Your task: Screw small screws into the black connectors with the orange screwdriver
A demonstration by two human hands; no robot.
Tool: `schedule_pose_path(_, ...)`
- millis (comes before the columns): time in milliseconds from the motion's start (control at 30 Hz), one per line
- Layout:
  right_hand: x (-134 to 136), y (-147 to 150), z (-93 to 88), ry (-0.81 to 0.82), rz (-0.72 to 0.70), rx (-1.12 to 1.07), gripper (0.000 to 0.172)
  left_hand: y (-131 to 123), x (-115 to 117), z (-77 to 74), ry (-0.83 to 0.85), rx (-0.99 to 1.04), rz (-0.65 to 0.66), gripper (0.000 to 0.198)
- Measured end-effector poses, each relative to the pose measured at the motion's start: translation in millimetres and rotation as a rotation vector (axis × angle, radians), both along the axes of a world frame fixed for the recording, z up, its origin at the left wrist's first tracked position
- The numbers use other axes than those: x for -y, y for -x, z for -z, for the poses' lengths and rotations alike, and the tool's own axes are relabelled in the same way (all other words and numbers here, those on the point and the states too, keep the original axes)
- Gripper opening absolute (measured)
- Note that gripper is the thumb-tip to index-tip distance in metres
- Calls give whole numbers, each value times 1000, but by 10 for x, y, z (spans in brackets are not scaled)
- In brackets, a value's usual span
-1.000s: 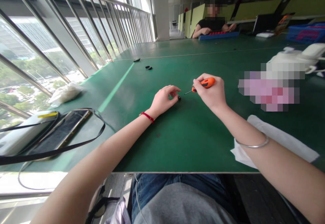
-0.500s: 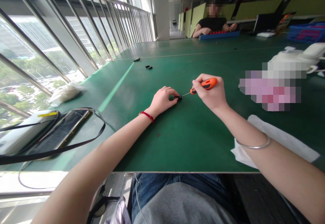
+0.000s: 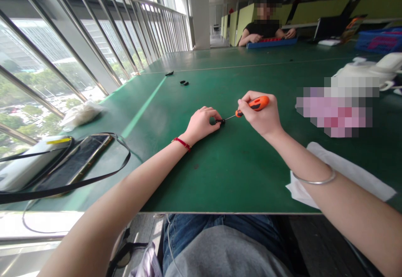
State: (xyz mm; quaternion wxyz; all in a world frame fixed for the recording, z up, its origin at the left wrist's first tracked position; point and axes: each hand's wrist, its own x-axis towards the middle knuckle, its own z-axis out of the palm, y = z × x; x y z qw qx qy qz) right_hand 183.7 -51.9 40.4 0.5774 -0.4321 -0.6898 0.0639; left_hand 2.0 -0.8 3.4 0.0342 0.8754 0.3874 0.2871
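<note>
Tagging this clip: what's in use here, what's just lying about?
In use:
- orange-handled screwdriver in the right hand
- small black part at the left hand

Lying about:
- phone with black strap
- white plastic bag
- white paper sheet
- small black pieces up the mat

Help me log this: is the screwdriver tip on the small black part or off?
On it: the shaft of the orange-handled screwdriver in the right hand reaches the small black part in the left hand, with no gap.
</note>
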Motion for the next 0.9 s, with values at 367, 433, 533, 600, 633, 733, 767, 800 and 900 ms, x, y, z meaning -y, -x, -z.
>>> schedule_pose_path(367,10,5,-17,-33,1,23,16,-22,54,-40,-78,-96,-45,12)
schedule_pose_path(433,16,11,-22,-11,5,46,19,-34,76,-60,-82,-124,-55,12)
schedule_pose_path(533,34,24,-35,43,-3,117,11,-54,112,-94,-82,-164,-70,14)
schedule_pose_path(600,48,32,-47,33,-10,137,13,-69,134,-115,-98,-195,-94,15)
schedule_pose_path(633,54,35,-52,11,-5,136,9,-76,144,-124,-108,-209,-106,15)
schedule_pose_path(733,59,36,-59,-34,16,128,17,-100,165,-149,-136,-237,-131,16)
schedule_pose_path(767,56,35,-58,-32,13,128,22,-108,170,-156,-142,-247,-137,16)
schedule_pose_path(800,52,33,-56,-24,6,132,24,-116,174,-162,-147,-258,-141,16)
schedule_pose_path(900,38,27,-43,-16,0,169,10,-136,182,-174,-168,-295,-148,17)
